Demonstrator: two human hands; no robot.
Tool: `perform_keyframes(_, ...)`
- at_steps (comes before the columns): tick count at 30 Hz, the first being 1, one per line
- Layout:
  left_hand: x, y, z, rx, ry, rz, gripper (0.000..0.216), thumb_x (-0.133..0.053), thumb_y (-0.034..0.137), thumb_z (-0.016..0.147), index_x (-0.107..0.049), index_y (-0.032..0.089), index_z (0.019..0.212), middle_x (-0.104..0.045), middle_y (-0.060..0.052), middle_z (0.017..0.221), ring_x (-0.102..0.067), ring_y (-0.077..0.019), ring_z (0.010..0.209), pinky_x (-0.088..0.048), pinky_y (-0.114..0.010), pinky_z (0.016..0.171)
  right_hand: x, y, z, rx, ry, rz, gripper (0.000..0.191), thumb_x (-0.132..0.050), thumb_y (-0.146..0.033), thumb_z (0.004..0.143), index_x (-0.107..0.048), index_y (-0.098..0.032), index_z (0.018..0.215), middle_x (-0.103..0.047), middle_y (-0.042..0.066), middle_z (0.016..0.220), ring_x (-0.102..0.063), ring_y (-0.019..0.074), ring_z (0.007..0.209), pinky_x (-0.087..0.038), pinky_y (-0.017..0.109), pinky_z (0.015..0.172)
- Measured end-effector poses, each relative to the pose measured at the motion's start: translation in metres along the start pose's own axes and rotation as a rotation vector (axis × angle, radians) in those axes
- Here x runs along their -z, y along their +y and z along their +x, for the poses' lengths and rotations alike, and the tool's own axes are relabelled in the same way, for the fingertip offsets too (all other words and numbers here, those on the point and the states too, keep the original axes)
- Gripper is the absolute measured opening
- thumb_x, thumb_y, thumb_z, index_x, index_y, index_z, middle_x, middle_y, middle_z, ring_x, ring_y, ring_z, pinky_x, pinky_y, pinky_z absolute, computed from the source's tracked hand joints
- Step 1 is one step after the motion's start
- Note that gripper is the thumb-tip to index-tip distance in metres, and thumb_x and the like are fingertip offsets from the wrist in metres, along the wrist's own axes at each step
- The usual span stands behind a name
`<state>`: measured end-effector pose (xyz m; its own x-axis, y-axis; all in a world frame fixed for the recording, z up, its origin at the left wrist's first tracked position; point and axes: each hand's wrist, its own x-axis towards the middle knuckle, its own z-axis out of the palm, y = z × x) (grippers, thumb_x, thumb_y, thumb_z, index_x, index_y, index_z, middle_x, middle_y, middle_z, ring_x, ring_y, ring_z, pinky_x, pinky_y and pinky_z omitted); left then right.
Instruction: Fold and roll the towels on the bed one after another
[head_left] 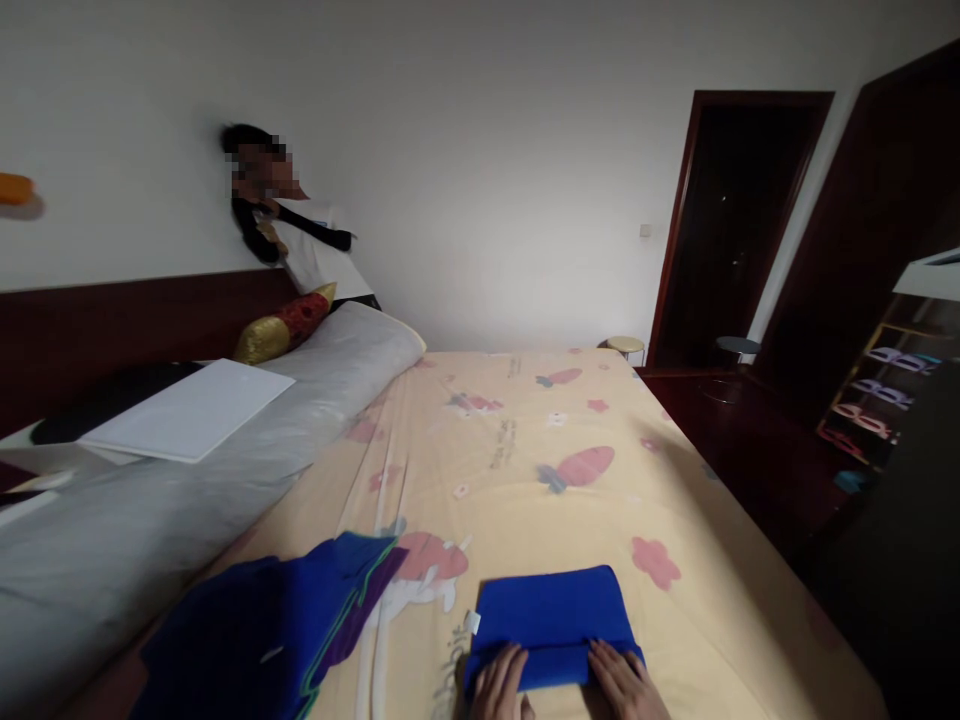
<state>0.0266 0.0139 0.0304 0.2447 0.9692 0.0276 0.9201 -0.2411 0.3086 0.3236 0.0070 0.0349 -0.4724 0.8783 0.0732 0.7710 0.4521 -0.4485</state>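
Observation:
A bright blue folded cloth [551,605], with a small white tag at its left edge, lies on the bed near the bottom of the head view. Across its near part runs a folded-over band. My left hand [501,685] grips the left end of this band, fingers together over the top and thumb below. At the right end, my right hand [624,684] has its fingers closed over the fold; its thumb is hidden. Left of the cloth lies a loose heap of dark blue fabric [247,620] with green-edged and purple parts.
The bed [525,520] has a cream sheet with pink prints. Along its left side are a long grey bolster [330,370], a white board [195,410] and a red-gold cushion [289,325]. A person [300,220] is beyond. At right stand stools [625,345] and a shoe rack [862,400].

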Motion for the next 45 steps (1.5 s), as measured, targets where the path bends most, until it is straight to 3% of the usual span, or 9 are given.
perform_keyframes(5,0.000,0.013,0.006,-0.017,-0.135,-0.023,0.095,-0.049,0.011,0.058,-0.031,0.032,0.149,-0.026,0.007,0.156,-0.029,-0.0265,0.144,-0.024,-0.047,0.120,0.002,-0.008,0.015,-0.112,-0.075,0.045,0.063,-0.044,-0.027,0.085,-0.038,-0.026,0.148,-0.036,0.004,0.151,-0.038,0.0291,0.139,-0.030,0.047,0.113)
perform_keyframes(12,0.039,0.007,0.032,0.057,-0.097,0.105,0.072,-0.048,0.015,0.070,-0.047,0.030,0.141,-0.044,0.001,0.150,-0.037,-0.0248,0.140,-0.023,-0.047,0.118,0.034,-0.007,0.036,-0.166,-0.038,-0.011,0.070,-0.050,-0.031,0.075,-0.044,-0.022,0.144,-0.039,0.007,0.152,-0.036,0.0281,0.140,-0.023,0.047,0.116)
perform_keyframes(19,0.015,-0.009,0.023,0.261,0.012,0.253,0.073,-0.052,0.016,0.066,-0.051,0.028,0.139,-0.042,-0.005,0.151,-0.030,-0.0326,0.143,-0.012,-0.059,0.118,0.006,0.004,0.039,-0.330,0.080,-0.094,0.072,-0.057,-0.032,0.072,-0.046,-0.024,0.143,-0.035,0.010,0.153,-0.031,0.0352,0.141,-0.024,0.056,0.115)
perform_keyframes(23,-0.001,0.029,0.035,0.050,-0.113,0.088,0.089,-0.051,0.017,0.064,-0.031,0.025,0.150,-0.019,-0.002,0.159,-0.016,-0.0275,0.148,-0.016,-0.050,0.120,-0.014,-0.024,0.063,-0.141,-0.032,0.000,0.076,-0.057,-0.030,0.072,-0.040,-0.029,0.146,-0.033,0.005,0.154,-0.033,0.0328,0.141,-0.029,0.049,0.114)
perform_keyframes(26,0.005,0.044,0.049,-0.106,-0.266,-0.045,0.093,-0.052,0.020,0.063,-0.023,0.027,0.152,-0.016,0.003,0.159,-0.017,-0.0229,0.148,-0.018,-0.043,0.121,-0.005,-0.031,0.074,-0.005,-0.163,0.061,0.080,-0.058,-0.039,0.074,-0.034,-0.025,0.149,-0.031,0.008,0.154,-0.033,0.0328,0.141,-0.027,0.048,0.114)
perform_keyframes(34,0.061,-0.014,0.039,-0.028,-0.194,0.069,0.087,-0.059,0.032,0.069,-0.027,0.034,0.150,-0.020,0.004,0.159,-0.022,-0.0261,0.147,-0.016,-0.049,0.120,0.042,0.024,0.041,-0.178,-0.087,-0.049,0.085,-0.060,-0.052,0.072,-0.037,-0.020,0.148,-0.029,0.016,0.154,-0.030,0.0364,0.141,-0.023,0.053,0.114)
perform_keyframes(37,0.044,-0.028,0.024,-0.026,-0.075,0.126,0.085,-0.057,0.023,0.069,-0.030,0.036,0.149,-0.024,0.005,0.158,-0.025,-0.0274,0.146,-0.019,-0.047,0.119,0.036,0.028,0.021,-0.181,0.028,-0.083,0.073,-0.057,-0.039,0.077,-0.040,-0.024,0.146,-0.030,0.012,0.155,-0.032,0.0348,0.141,-0.023,0.053,0.112)
perform_keyframes(41,0.010,-0.039,0.009,0.017,0.016,0.182,0.068,-0.051,0.013,0.072,-0.053,0.036,0.136,-0.051,0.003,0.144,-0.046,-0.0268,0.134,-0.033,-0.043,0.113,0.029,0.017,0.005,-0.092,0.184,-0.091,0.046,-0.051,-0.031,0.086,-0.055,-0.032,0.131,-0.058,0.007,0.136,-0.053,0.0272,0.124,-0.034,0.041,0.104)
perform_keyframes(45,0.013,-0.039,0.016,-0.026,0.069,0.196,0.060,-0.048,0.011,0.076,-0.058,0.030,0.131,-0.061,0.000,0.136,-0.051,-0.0243,0.129,-0.035,-0.043,0.111,0.038,0.005,0.011,-0.123,0.209,-0.079,0.031,-0.052,-0.022,0.081,-0.064,-0.026,0.109,-0.068,0.005,0.109,-0.060,0.0226,0.102,-0.036,0.036,0.095)
